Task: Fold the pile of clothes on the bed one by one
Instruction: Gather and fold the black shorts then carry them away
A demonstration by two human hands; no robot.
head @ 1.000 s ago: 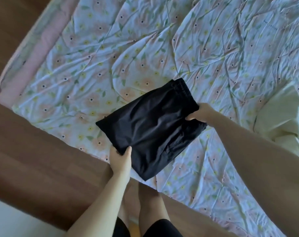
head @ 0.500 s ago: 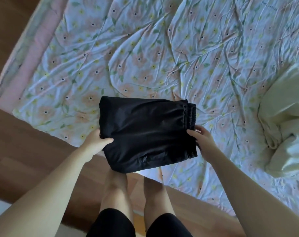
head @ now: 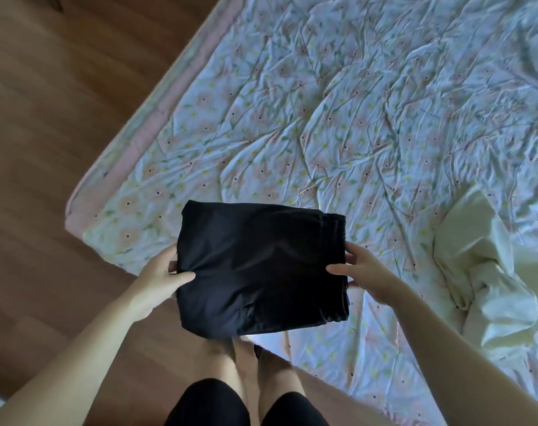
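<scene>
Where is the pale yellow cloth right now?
In the head view, the pale yellow cloth lies crumpled on the flowered bed sheet at the right edge, just right of the right hand holding the folded black shorts.

A home bedroom — a bed [head: 369,124] wearing a wrinkled floral sheet [head: 292,87], pale cloth [head: 483,272] lying crumpled on it, wood floor [head: 61,103] running alongside

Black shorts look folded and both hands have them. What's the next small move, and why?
Probably set the black shorts down flat on the bed sheet. They already form a compact rectangle, gripped at opposite edges by the left hand and right hand, and the cream garment lies crumpled, unfolded.
</scene>
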